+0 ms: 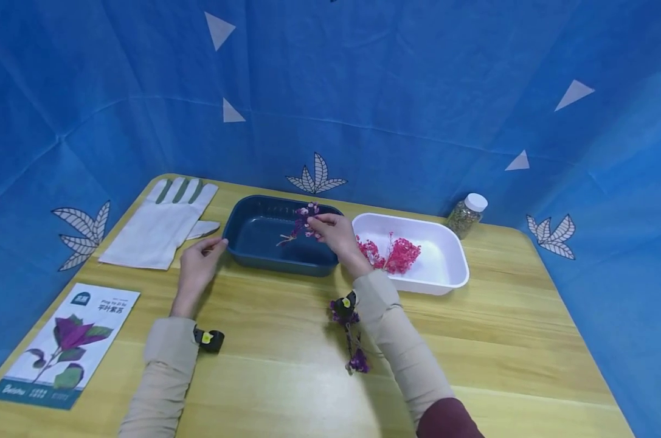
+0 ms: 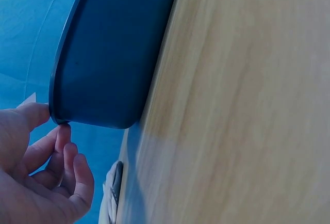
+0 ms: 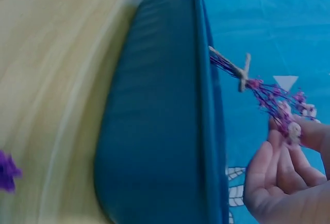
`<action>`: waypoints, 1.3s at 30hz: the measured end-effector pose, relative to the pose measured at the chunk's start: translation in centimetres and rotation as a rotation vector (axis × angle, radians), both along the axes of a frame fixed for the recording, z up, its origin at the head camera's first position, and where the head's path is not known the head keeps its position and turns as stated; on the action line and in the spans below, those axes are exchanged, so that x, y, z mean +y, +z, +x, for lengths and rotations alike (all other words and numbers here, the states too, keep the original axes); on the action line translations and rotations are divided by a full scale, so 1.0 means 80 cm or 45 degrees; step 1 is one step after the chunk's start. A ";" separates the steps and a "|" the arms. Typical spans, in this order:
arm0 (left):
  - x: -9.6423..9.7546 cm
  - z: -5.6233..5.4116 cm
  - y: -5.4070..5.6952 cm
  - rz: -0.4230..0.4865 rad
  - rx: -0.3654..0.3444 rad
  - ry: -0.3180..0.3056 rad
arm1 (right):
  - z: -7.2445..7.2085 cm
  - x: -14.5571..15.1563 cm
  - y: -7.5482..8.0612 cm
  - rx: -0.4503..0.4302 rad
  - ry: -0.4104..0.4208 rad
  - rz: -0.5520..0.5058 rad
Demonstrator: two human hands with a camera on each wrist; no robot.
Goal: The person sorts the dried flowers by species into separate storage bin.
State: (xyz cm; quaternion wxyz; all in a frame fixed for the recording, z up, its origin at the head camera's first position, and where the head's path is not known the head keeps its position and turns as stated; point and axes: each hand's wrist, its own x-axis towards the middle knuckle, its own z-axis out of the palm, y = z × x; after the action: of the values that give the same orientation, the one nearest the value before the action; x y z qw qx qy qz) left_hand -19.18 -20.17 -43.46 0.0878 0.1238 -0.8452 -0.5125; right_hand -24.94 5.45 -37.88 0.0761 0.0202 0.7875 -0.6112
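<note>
Over the dark blue tray [image 1: 283, 265], my right hand [image 1: 334, 234] pinches a small bunch of purple and pale pink dried flowers [image 1: 297, 226] by its blossoms. In the right wrist view, twine [image 3: 243, 77] ties the stems of this bunch, which point toward the tray. My left hand [image 1: 199, 264] pinches the tray's rim at its left end; thumb and fingertips meet on the edge in the left wrist view [image 2: 44, 157]. Purple flower bunches [image 1: 357, 360] lie on the table below my right forearm, which partly covers them.
A white tray [image 1: 445, 261] with pink-red dried flowers [image 1: 402, 255] stands right of the blue one. Behind it is a white-capped jar [image 1: 465, 216]. White gloves [image 1: 152, 228] and a seed packet [image 1: 67, 347] lie on the left. Blue cloth [image 1: 418, 73] hangs behind the table.
</note>
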 end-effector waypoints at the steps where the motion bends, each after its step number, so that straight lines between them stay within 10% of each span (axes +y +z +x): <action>1: 0.000 0.000 0.000 0.001 0.003 0.002 | -0.001 -0.002 -0.002 -0.014 0.022 0.020; 9: -0.001 -0.001 -0.001 0.004 0.019 -0.011 | 0.001 0.001 -0.019 -0.018 0.071 0.252; 39: 0.000 0.000 -0.002 0.035 -0.008 -0.012 | 0.073 0.081 0.023 0.191 0.106 0.262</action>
State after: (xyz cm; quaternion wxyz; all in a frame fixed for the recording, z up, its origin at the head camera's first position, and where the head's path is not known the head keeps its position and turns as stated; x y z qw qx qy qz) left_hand -19.17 -20.20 -43.64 0.0810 0.1225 -0.8390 -0.5240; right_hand -19.09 11.93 -36.05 0.0397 -0.0505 0.8498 -0.5232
